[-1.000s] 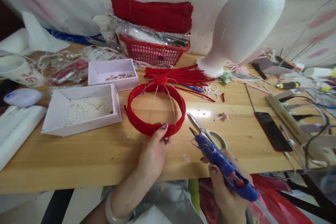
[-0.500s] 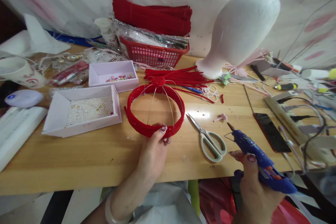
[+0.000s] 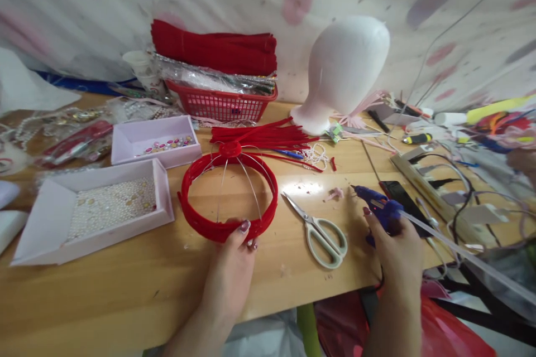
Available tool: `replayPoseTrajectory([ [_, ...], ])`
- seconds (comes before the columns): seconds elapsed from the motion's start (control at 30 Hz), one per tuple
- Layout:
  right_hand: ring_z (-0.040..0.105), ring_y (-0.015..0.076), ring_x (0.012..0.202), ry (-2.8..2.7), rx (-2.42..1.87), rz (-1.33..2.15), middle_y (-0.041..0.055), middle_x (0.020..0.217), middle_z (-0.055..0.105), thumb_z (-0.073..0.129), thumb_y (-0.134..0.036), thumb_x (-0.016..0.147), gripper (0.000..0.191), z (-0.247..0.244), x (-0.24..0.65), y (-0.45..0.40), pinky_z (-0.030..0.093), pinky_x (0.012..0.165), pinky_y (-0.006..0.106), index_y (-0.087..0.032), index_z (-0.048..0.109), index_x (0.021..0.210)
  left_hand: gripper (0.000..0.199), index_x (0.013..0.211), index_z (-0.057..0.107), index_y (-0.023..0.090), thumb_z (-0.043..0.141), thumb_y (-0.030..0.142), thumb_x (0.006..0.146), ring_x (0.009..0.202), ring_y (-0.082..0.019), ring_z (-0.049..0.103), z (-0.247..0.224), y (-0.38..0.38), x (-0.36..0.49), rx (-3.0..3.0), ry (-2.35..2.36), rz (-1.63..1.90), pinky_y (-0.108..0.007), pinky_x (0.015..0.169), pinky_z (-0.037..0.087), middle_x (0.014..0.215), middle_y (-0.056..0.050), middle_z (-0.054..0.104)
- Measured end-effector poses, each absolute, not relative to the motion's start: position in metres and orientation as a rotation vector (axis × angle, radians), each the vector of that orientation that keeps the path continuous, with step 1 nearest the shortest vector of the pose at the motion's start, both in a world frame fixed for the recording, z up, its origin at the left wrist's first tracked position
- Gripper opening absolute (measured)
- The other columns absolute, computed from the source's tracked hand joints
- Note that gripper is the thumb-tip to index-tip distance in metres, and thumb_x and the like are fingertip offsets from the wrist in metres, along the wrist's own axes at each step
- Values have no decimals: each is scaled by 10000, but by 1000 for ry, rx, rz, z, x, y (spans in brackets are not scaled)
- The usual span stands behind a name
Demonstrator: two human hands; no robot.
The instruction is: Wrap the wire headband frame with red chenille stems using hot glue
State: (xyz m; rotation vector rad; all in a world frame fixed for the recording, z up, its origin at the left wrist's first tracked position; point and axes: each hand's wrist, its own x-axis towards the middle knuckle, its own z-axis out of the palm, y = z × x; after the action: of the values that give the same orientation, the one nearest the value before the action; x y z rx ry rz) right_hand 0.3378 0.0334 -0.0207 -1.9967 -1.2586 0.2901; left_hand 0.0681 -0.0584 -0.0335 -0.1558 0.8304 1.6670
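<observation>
Two boxes (image 3: 117,236) hold beads (image 3: 113,206) and gems (image 3: 167,145), beside the red frame (image 3: 205,227).

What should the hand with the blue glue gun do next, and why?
Maybe the right hand should rest the blue glue gun on the table and let go. The gun is away from the red hoop, beyond the scissors, and only the left hand holds the hoop, so a free hand could help.
</observation>
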Motion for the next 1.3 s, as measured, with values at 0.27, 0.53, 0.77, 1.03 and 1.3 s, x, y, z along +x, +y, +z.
replayPoseTrajectory([
  [0.27,639,326,1041,-1062,-1919,296,199,1196,639,791,-558,634,814,-24,323,3,520,871,482,-109,560,1273,177,769,698,268,793,138,697,807,-181,653,-42,-61,66,-207,844,1630,-310,702,517,795,11,715],
  [0.53,539,291,974,-993,-1795,6,74,1036,511,814,-455,631,699,-33,319,-5,426,942,564,-177,483,1180,158,744,673,201,796,134,671,697,-140,617,-27,-56,70,-301,858,1676,-261,596,500,806,1,703],
  [0.77,449,173,778,-914,-1294,8,-12,917,413,783,-184,708,434,-30,259,-20,402,846,391,-242,434,960,160,657,660,186,803,140,605,600,-115,567,-17,-53,72,-336,866,1660,-236,536,471,704,11,666],
  [1.03,512,262,1115,-1820,-1191,186,74,1171,594,519,-125,914,304,-25,189,-33,387,942,449,-253,599,1177,206,779,716,196,832,193,607,660,-137,618,-26,-55,70,-287,864,1650,-250,582,493,806,-10,728],
  [1.3,331,283,1380,-2050,-1197,375,79,1485,418,393,-37,873,584,-33,178,-25,309,1094,536,-271,464,1403,238,751,739,183,855,259,558,739,-172,657,-18,-54,71,-213,835,1621,-277,641,520,858,-46,748],
])
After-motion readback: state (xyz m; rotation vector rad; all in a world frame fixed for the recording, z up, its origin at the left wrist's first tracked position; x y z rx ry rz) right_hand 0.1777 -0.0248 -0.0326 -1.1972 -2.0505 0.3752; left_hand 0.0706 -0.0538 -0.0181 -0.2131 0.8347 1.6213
